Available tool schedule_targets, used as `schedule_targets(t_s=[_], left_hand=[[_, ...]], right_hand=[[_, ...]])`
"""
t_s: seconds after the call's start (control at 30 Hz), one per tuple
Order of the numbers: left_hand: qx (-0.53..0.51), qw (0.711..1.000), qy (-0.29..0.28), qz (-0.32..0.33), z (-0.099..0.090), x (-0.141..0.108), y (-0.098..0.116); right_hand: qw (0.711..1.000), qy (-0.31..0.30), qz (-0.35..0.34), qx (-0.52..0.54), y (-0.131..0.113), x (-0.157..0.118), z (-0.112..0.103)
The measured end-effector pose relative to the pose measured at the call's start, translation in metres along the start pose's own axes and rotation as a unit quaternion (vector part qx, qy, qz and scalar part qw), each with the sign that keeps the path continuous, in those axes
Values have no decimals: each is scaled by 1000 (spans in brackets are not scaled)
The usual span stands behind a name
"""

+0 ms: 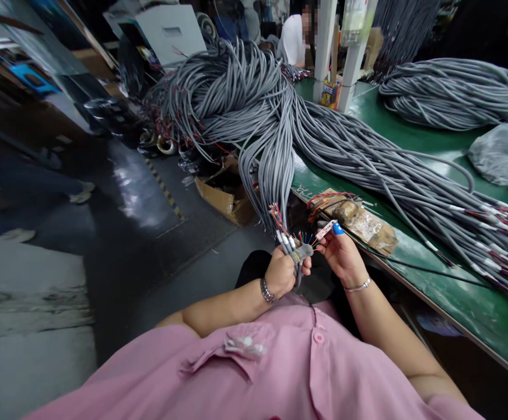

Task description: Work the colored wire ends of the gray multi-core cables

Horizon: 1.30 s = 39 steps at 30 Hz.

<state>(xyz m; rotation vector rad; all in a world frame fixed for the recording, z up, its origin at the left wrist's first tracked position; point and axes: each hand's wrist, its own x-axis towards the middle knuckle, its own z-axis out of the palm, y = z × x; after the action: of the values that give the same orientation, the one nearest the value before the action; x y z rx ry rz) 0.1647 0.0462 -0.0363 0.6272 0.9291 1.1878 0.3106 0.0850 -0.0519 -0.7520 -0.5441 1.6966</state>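
Observation:
My left hand (281, 271) is closed around a bundle of grey cables (287, 240), near their stripped ends. A grey wrap covers the thumb (302, 252) lying across the bundle. Thin coloured wires (275, 213) stick up out of the white-banded ends, and more fan out toward the right. My right hand (343, 255) is beside them, its fingers pinched at the tips of a few thin coloured wires (315, 245). One of its fingers has a blue cover (337, 228). A small pale strip with dark marks (325, 230) shows at its fingertips; whether it is held or wrapped on a finger is unclear.
A large heap of grey cables (231, 87) spreads over the green table (420, 268). A worn board with tape (367, 227) lies at the near edge. Below is an open cardboard box (231, 198). A plastic bag (505, 149) and another coil (450, 93) sit right. Someone (292, 41) is behind.

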Motion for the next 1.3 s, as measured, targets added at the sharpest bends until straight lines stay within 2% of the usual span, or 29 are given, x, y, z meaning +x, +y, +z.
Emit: schedule_targets(t_s=[0.2, 0.27, 0.37, 0.43, 0.5, 0.63, 0.8, 0.93, 1.13, 1.3], left_hand=[[-29, 999, 23, 6, 7, 3, 4], [-32, 999, 28, 5, 9, 4, 5], [-28, 999, 29, 9, 10, 5, 5], [-23, 999, 28, 13, 10, 5, 4], [-22, 999, 28, 14, 9, 5, 2], [-20, 999, 31, 12, 9, 6, -1], [-8, 999, 32, 14, 6, 6, -5], [3, 999, 33, 14, 4, 6, -7], [5, 999, 28, 18, 4, 6, -7], [2, 999, 32, 18, 3, 1, -4]], right_hand=[[1000, 18, -13, -3, 6, 0, 0], [996, 49, -59, -38, 10, 0, -1], [974, 111, -153, -125, 16, 1, -2], [962, 125, -182, -158, 18, 1, -1], [971, 107, -162, -136, 18, 2, 2], [996, 53, -69, -9, 15, 6, 8], [991, 84, -56, 82, 14, 10, 12], [990, 89, -61, 89, 16, 11, 11], [994, 78, -66, 39, 19, 9, 9], [997, 56, -40, 37, 21, 5, 6]])
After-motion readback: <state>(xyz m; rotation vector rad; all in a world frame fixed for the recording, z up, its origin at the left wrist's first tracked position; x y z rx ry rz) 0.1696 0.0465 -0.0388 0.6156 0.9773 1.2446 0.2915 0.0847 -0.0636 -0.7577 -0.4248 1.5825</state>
